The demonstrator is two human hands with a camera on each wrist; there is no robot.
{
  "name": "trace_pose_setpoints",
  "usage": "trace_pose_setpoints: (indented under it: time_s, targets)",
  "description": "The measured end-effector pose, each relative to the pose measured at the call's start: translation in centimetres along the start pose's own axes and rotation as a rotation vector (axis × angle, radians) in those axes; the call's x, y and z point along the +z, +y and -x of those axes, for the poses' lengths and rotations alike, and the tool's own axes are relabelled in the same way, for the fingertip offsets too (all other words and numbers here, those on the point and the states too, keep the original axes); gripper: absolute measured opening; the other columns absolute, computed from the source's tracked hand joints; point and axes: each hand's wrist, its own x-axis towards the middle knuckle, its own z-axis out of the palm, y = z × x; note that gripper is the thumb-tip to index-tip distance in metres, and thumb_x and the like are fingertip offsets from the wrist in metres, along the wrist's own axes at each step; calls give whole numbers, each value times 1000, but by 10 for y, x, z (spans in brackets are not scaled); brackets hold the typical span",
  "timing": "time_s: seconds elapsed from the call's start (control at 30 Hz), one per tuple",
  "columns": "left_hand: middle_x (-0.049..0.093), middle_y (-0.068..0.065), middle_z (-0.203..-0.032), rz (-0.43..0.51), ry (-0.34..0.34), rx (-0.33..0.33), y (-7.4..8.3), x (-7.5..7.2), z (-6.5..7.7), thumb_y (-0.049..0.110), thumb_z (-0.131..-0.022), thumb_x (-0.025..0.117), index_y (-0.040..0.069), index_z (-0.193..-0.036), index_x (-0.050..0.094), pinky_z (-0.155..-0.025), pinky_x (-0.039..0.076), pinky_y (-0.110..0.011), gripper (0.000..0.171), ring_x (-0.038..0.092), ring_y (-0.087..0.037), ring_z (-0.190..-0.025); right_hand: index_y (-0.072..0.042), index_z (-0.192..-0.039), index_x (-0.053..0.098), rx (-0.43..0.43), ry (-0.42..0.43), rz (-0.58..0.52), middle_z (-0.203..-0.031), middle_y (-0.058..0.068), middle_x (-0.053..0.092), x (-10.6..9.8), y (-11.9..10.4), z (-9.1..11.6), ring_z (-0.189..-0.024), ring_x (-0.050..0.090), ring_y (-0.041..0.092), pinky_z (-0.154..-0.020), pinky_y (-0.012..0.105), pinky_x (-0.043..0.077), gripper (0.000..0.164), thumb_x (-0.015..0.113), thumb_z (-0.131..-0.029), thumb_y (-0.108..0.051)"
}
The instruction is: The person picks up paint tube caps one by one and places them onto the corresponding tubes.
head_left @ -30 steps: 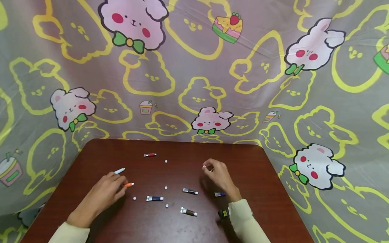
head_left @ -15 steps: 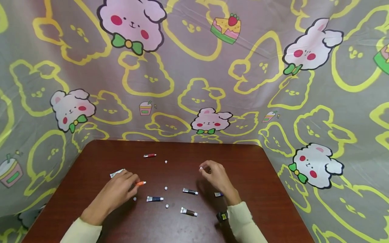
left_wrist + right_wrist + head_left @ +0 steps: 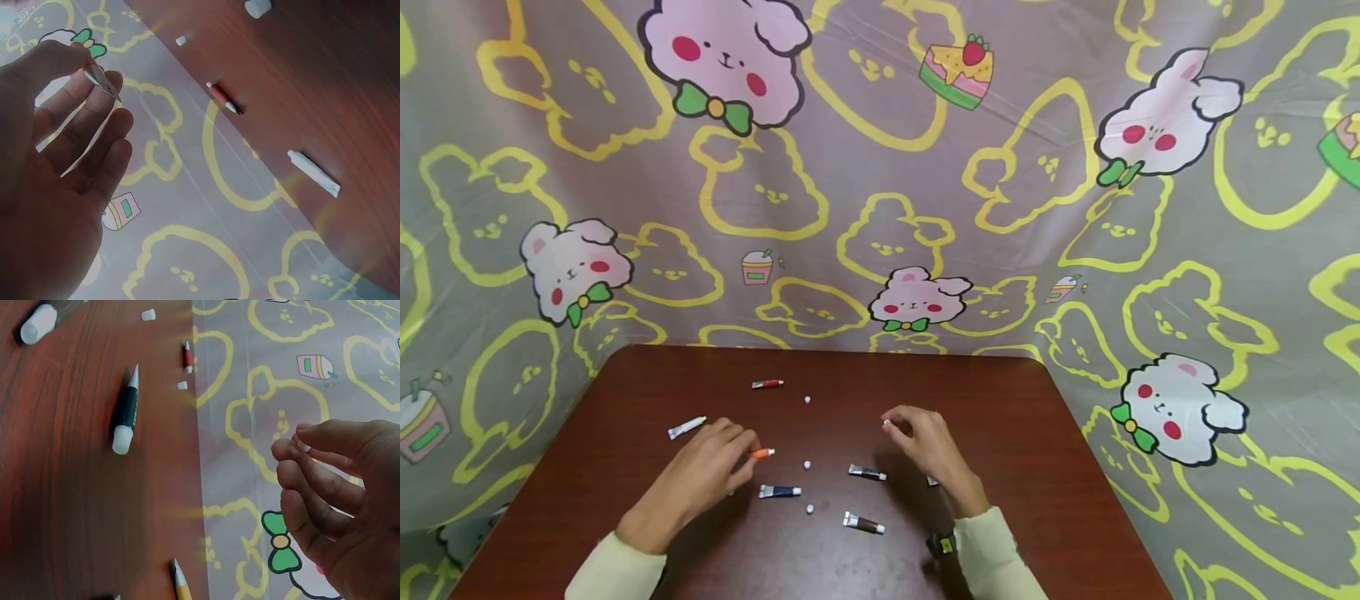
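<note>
Apparently, left hand [image 3: 711, 465], lower left, pinches orange paint tube [image 3: 762, 454] from behind to leave its tip [image 3: 771, 452] clear; right hand [image 3: 931, 443] pinches white cap [image 3: 887, 423].

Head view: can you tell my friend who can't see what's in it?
A person's left grip holds a small orange tube, and the right grip pinches something tiny and white, over a dark brown table. More tubes and white caps lie scattered there, with a cartoon bunny cloth behind.

From here I see the orange tube [image 3: 763, 453] pinched by the left hand [image 3: 711, 467], its white end pointing right; the small white cap [image 3: 887, 422] is held at the fingertips of the right hand [image 3: 931, 440].
</note>
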Motion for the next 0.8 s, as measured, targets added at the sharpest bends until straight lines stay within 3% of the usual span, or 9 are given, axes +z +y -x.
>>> trace_pose_setpoints:
  time_s: [0.17, 0.53, 0.8]
  targets:
    - [69, 4, -87, 7, -15, -13, 6, 0, -6, 15, -79, 91, 17, -93, 69, -80, 53, -41, 26, 61, -18, -87, -10, -112, 82, 1, -10, -3, -99, 0, 83, 3, -3, 3, -83, 71, 12, -76, 30, 59, 14, 80, -98, -12]
    - [71, 3, -88, 14, 2, 12, 13, 3, -17, 15, -78, 91, 15, -93, 69, -80, 53, -40, 26, 62, -19, -88, -14, -99, 75, 26, 13, -71, -90, -4, 80, 6, -10, 8, -79, 73, 8, -74, 25, 59, 10, 84, -94, -10]
    - [71, 2, -90, 16, -34, -5, 20, 5, -21, 16, -81, 90, 16, -95, 70, -81, 53, -39, 24, 62, -18, -89, -15, -97, 76, 25, 7, -69, -89, -5, 80, 10, -12, 11, -79, 72, 6, -75, 27, 59, 10, 84, -93, -12]
